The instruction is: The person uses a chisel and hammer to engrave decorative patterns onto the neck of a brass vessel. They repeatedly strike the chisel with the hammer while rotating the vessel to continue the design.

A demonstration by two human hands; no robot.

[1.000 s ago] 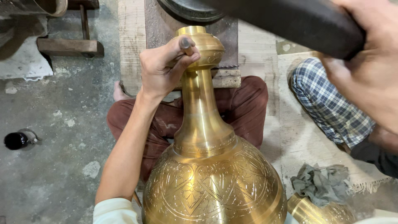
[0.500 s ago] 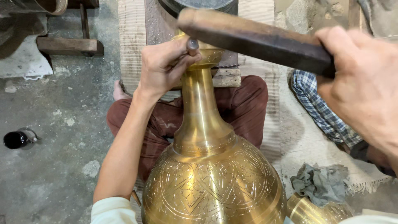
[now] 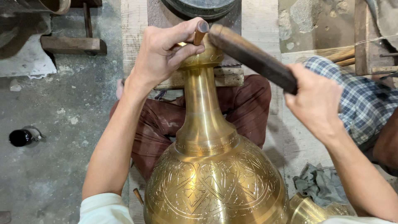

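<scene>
While the left hand (image 3: pixel 163 54) is closed around a small chisel (image 3: pixel 200 32), its tip is set against the rim of the brass vase (image 3: pixel 211 166) at the far end of the long neck. A dark wooden mallet (image 3: pixel 253 58) is gripped in the right hand (image 3: pixel 317 99), its head brought just beside the chisel's top. The engraved round body of the vase is seen nearest, resting against maroon-clad legs (image 3: pixel 159 128). A grey rag (image 3: pixel 321 184) lies on the floor at the near right, and a small black bottle (image 3: pixel 21 137) at the left.
</scene>
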